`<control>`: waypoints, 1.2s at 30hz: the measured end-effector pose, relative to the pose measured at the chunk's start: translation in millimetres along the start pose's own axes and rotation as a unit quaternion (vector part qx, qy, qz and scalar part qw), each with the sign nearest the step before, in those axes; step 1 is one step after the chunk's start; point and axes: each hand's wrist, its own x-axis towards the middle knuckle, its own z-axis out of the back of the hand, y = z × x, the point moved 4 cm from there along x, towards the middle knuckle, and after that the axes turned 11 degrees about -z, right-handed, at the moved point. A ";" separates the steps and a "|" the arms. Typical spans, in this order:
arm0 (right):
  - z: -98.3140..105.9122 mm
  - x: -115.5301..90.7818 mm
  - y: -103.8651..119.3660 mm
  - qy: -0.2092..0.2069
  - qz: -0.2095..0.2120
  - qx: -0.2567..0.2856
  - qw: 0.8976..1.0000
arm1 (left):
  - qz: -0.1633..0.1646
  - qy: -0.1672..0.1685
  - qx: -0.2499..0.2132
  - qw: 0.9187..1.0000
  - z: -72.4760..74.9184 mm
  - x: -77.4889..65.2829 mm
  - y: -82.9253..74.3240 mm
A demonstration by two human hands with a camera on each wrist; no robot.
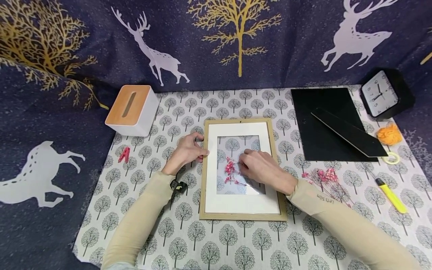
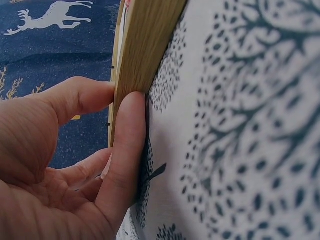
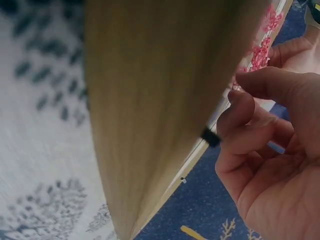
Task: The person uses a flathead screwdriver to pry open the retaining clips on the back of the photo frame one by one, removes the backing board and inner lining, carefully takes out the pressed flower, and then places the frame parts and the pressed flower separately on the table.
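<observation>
A wooden picture frame [image 1: 243, 216] lies on the patterned tablecloth, with a white mat [image 1: 243, 204] and a clear window in its middle. My left hand [image 1: 189, 150] grips the frame's left side; in the left wrist view the thumb and a finger [image 2: 131, 125] pinch its wooden edge. Over the clear window, my right hand [image 1: 261, 167] pinches a sprig of pink flowers [image 1: 229, 169] by its thin stem. Its blossoms point left, and the fingertips partly hide the stem. From the right wrist view, thumb and forefinger meet beside the pink blossoms [image 3: 261, 54].
Right of the frame lie more pink sprigs [image 1: 324, 175], a yellow cutter [image 1: 393, 197], a black backing board [image 1: 317, 127] with its stand, an orange yarn bundle [image 1: 389, 134], a tape ring [image 1: 391, 158] and a clock [image 1: 379, 93]. At left are a tissue box [image 1: 135, 108] and a red clip [image 1: 124, 154].
</observation>
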 end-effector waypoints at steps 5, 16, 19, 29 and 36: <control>1.9 3.5 2.7 -0.004 0.014 -0.012 1.000 | 0.001 -0.001 0.000 1.000 1.1 -0.2 0.2; -4.4 9.7 8.1 -0.030 0.038 -0.097 0.994 | -0.005 -0.002 -0.002 1.000 1.2 -0.6 0.3; -6.2 11.1 7.3 -0.018 0.031 -0.092 0.995 | -0.003 -0.002 0.005 1.000 0.8 -0.9 0.2; 0.4 4.2 2.0 -0.005 0.020 -0.034 0.999 | -0.005 -0.008 -0.004 1.000 -0.6 -1.8 -1.6; 7.1 -8.5 8.5 0.021 0.031 -0.021 0.999 | -0.002 -0.004 0.004 1.000 -0.1 -2.0 -2.0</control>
